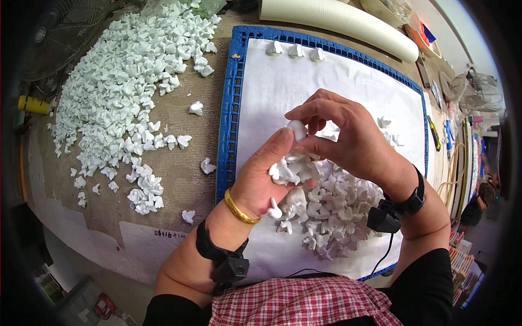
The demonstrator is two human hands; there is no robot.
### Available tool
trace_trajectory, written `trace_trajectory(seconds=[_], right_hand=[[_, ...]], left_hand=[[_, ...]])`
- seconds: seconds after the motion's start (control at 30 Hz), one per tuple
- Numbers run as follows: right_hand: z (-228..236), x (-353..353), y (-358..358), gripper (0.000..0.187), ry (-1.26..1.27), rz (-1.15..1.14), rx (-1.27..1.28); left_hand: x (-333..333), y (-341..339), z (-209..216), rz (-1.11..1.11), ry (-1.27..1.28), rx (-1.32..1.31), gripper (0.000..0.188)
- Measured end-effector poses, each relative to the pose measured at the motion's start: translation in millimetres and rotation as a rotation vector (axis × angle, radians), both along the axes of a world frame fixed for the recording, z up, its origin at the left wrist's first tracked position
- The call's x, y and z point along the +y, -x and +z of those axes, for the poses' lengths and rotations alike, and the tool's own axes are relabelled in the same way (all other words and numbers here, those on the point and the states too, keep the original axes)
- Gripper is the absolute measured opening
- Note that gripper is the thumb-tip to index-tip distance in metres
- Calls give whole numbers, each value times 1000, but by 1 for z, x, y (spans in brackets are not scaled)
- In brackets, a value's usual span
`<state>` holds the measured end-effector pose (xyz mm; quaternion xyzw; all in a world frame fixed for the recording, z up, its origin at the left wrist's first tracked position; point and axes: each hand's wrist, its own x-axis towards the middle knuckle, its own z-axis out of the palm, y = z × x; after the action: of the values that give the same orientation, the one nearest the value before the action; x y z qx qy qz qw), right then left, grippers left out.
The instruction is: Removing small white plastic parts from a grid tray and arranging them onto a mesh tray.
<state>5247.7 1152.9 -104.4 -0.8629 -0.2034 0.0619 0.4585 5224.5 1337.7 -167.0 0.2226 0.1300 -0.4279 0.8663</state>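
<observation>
My left hand (260, 168) is cupped round several small white flower-shaped pieces (293, 169), its thumb raised along them. At its top, one white piece (297, 129) sits between the left thumb and the fingers of my right hand (345, 127). The right fingers are bent and closed on that piece; their tips partly hide it. Just below both hands lies a heap of the same white pieces (342, 212) on a white sheet (277, 92) in a blue tray with a grid rim (228, 122). Three pieces (296, 50) stand in a row near the tray's far edge.
A large mound of white pieces (119, 81) covers the left of the brown worktop (185, 157), with stray ones near the tray. Behind the tray lies a cream roll (337, 24). A fan (54, 38) stands far left; a yellow-black cutter (433, 133) lies to the right.
</observation>
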Motion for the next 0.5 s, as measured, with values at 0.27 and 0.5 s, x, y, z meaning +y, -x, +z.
trace_trajectory(seconds=[0.27,0.5], right_hand=[[-5,-6,-7,38,-126,105,-24],[9,-31,-11,33,-29,-22,59]], left_hand=[[-2,-5,-4,12,150,-57,41],[-18,-10,7,-27,125,-3,35]])
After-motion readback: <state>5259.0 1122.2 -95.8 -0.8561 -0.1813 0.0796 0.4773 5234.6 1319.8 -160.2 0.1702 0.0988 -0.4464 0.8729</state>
